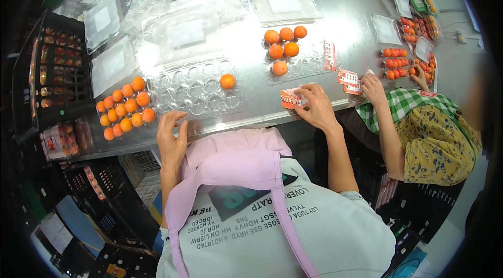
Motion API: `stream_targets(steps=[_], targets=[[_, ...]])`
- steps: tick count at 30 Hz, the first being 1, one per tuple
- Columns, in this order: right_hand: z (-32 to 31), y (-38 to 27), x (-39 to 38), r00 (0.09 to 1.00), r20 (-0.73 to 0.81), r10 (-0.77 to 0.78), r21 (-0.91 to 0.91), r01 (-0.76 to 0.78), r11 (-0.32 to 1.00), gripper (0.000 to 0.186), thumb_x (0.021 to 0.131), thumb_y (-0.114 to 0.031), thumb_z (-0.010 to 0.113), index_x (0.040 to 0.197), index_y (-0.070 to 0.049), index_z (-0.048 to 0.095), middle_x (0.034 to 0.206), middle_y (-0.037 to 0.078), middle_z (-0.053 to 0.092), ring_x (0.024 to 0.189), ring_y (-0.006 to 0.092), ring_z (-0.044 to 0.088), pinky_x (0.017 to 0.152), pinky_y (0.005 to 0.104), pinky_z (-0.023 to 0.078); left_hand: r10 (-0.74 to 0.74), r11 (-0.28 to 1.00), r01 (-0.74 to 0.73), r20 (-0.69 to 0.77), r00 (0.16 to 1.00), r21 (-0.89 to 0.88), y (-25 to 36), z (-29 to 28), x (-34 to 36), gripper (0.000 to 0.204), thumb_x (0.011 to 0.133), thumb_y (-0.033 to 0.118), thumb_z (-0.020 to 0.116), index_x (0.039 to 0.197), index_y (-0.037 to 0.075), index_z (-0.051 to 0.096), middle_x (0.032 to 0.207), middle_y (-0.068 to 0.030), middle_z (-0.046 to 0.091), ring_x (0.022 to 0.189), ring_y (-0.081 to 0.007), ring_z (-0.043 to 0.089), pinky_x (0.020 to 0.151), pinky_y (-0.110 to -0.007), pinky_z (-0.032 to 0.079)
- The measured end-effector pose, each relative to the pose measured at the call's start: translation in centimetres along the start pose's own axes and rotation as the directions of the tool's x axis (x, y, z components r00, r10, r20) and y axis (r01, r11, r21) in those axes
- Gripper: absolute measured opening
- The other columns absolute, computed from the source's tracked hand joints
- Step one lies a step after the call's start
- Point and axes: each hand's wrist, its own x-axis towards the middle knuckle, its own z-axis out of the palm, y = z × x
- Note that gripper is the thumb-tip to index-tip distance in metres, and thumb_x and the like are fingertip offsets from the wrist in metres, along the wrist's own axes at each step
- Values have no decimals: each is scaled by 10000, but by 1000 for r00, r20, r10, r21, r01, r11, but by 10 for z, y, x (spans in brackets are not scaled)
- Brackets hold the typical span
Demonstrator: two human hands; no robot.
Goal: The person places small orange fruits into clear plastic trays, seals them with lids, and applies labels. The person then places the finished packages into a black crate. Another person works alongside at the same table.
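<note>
My left hand (173, 134) is at the front edge of the metal table, its fingers curved and apart, holding nothing. Just beyond it lies a clear plastic tray (196, 88) of round cups with one round orange fruit (227, 81) at its right end. My right hand (316, 108) pinches at a small stack of red-and-white printed labels (291, 99) by the table edge. Farther in, another clear tray (309, 66) has several orange fruits (275, 51) on its left side. A filled tray of orange fruits (126, 107) stands left of my left hand.
Stacks of white sheets (285, 4) lie at the back and left. Black crates (57, 63) stand at the left edge. To my right, a co-worker's hand (373, 89) is at more printed labels (349, 81), near packs of red fruit (394, 63).
</note>
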Motion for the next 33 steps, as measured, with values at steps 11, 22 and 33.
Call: stream_targets(steps=[11,22,33], targets=[[0,-1,2,999,16,-29,-55,30,998,313,697,-131,685,1005,-149,634,1057,95,548,1016,279,521,792,408,436,4,1000,-4,24,1000,16,-2,1,0,180,804,9,595,978,33,638,1013,-101,591,939,-241,572,732,-311,493],[-1,0,2,999,13,-37,-16,37,999,266,720,-157,691,973,-116,622,1049,94,552,1007,286,517,826,399,424,-1,1000,1,4,1000,14,-4,1,0,186,797,2,594,977,29,636,993,-102,595,912,-244,575,718,-314,490],[7,1,1,994,-108,-14,19,17,1000,249,720,-192,718,917,-77,617,986,86,557,935,282,538,772,388,439,-3,1000,3,13,1000,16,-5,3,0,175,803,7,597,972,24,641,1002,-105,597,924,-245,578,729,-312,495]])
